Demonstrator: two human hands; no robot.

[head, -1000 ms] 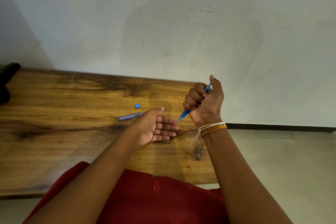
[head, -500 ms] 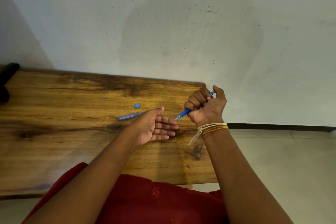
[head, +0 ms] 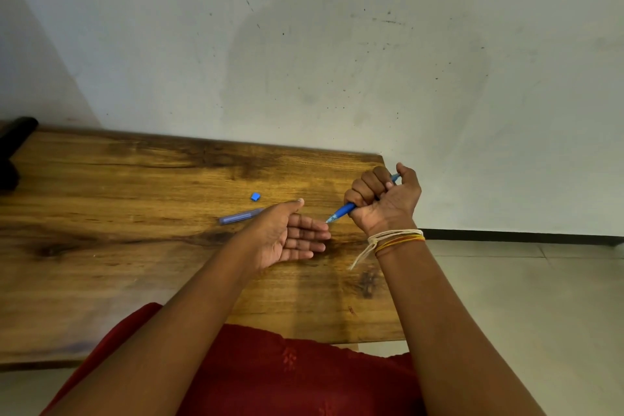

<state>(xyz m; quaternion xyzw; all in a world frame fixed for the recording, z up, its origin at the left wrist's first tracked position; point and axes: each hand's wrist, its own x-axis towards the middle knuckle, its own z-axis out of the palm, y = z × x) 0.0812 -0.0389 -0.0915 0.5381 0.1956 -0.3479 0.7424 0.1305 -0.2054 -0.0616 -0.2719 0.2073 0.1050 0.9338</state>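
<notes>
My right hand (head: 385, 201) grips a blue pen (head: 342, 212) in a fist, thumb near its top end, tip pointing down-left. The pen's tip sits just above the fingertips of my left hand (head: 287, 236), which lies palm up with straight fingers over the wooden table (head: 118, 246). Behind the left hand a pale blue pen cap (head: 239, 216) lies flat on the table, and a small blue piece (head: 255, 196) rests a little farther back.
The table ends just right of my right hand, with tiled floor (head: 523, 297) beyond. A pale wall (head: 337, 44) runs along the table's back edge. A black object (head: 13, 145) sits at the far left edge. Red cloth (head: 287, 371) covers my lap.
My right hand dropped lower with the pen over the last second, and its thumb came down towards the pen's top end. The left hand has stayed in place, palm up.
</notes>
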